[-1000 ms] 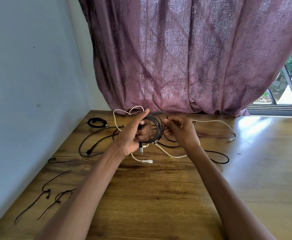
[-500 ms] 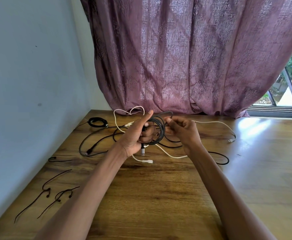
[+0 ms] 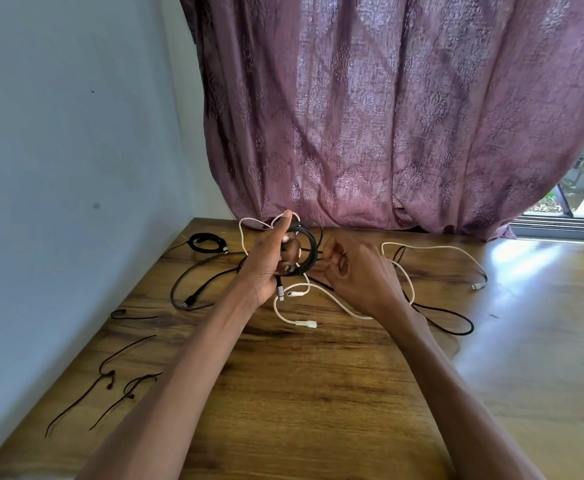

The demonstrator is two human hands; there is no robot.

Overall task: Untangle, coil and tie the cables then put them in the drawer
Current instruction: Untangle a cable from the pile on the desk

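Wooden table carries the loose white cable and a black cable, both slack and light — they'll drag and snag, not resist. Coiled black cable is held above the table in the left hand, fingers wrapped round the loops; springy, will unwind if released. Right hand is blurred — fingers curled by the coil; can't tell what it grips. Judgement: clamp across all loops, tie there.
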